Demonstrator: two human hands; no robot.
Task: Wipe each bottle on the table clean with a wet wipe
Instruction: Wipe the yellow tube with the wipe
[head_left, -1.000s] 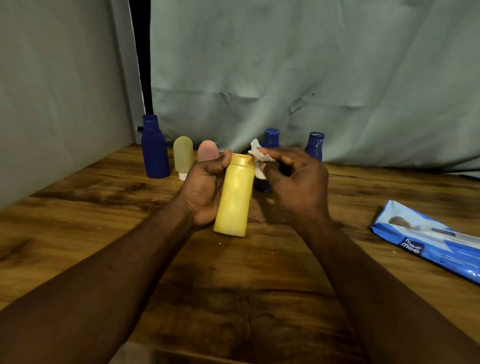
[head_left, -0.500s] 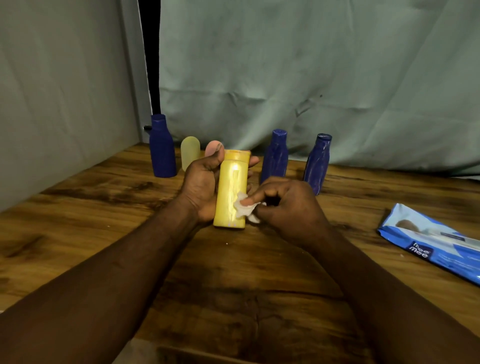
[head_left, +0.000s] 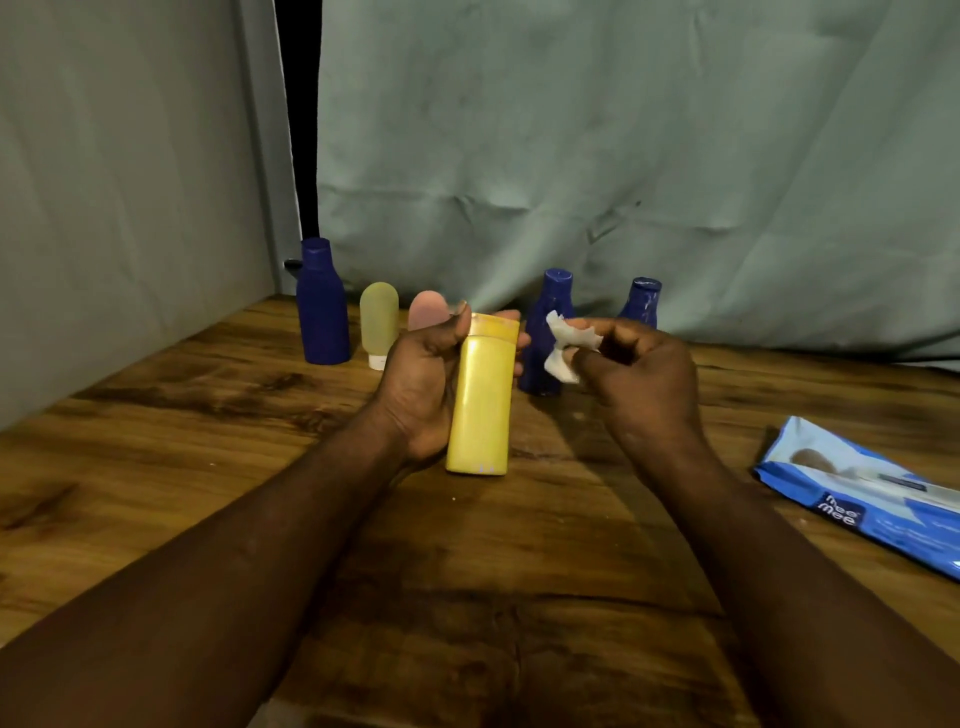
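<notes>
Over the wooden worktop (head_left: 156, 467) the left hand (head_left: 415, 395), fingers curled round it, holds the yellow bottle (head_left: 480, 405) nearly upright, long axis vertical and cap end uppermost (leaning slightly right), while just beside its top, not touching, the right hand (head_left: 644, 384) pinches a crumpled wet wipe (head_left: 566, 345) in its fingers.

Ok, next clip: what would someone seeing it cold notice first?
The yellow bottle stands out, gripped upright by the left hand over the middle of the wooden table. The right hand pinches a crumpled white wipe just right of its cap, apart from it. A blue wipes pack lies at the table's right edge, and a tall blue bottle stands at back left.
</notes>
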